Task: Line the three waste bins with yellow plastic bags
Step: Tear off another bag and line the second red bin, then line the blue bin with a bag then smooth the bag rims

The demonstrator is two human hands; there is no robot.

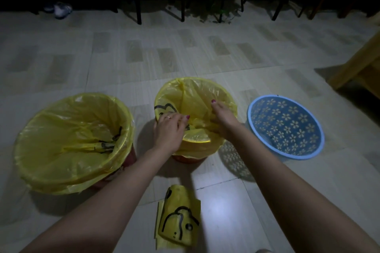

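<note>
Three bins on the tile floor (144, 63). Big bin (26, 162) at 9 o'clock already lined, its bag (67, 129) folded over the rim all round. Middle bin (185, 159) at 12 has a bag (197, 96) half seated: film over the far rim, near edge bunched and sagging inside. Both hands are in its mouth. Left hand (168, 129) at the near-left rim, fingers curled, pinching the film, prob. to pull slack outward. Right hand (223, 117) reaches deeper from the right, fingers down in the folds; can't tell if it pinches or just presses the bag down. Holding both sides likely keeps the film from slipping back in while it's spread.

Blue flower-pattern bin (255, 107) at 2 o'clock is bare, w/o liner. Folded spare bag (178, 215) lies at 6, close to the person, prob. for it.

Roughly: one done, one in progress, one to go.
</note>
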